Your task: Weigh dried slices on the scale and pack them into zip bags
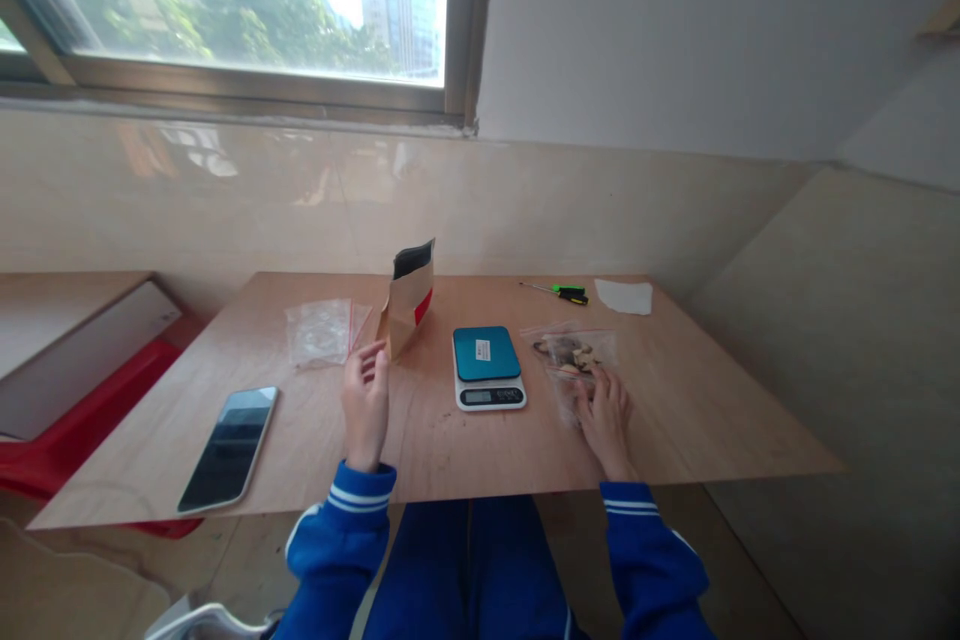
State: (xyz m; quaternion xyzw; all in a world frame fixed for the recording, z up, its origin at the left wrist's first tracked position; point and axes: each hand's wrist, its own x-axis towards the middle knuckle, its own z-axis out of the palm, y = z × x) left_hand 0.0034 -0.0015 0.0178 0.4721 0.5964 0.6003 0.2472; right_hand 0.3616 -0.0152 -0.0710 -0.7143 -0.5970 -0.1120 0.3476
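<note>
The left hand (365, 405) is raised with its fingers loosely curled, its fingertips just beside a brown paper pouch (410, 305); whether they touch, I cannot tell. The right hand (606, 420) has its fingers bent and slightly parted over a clear, crinkled plastic bag (562, 390) on the right of the table (450, 455), fingertips against it; whether they pinch the film, I cannot tell. Inside lie several thin, irregular, tan and dark pieces (574, 355), too jumbled to count. The bag lies flat, its reddish seal line toward the wall; its long axis seems to run near to far, the hand hiding part. The one pouch stands upright, dark-lined mouth upward, tall axis leaning slightly right, with a red patch low on its side. Between the hands sits one scale (487, 365), white with a square teal plate, display toward the person. Beyond are two slim tools (568, 293) and one ragged white sheet (625, 297). Leftward lie glossy clear bags (321, 332), uncountable, and one flat glass-faced phone (229, 447), set diagonally on the smooth, wood-grained top.
</note>
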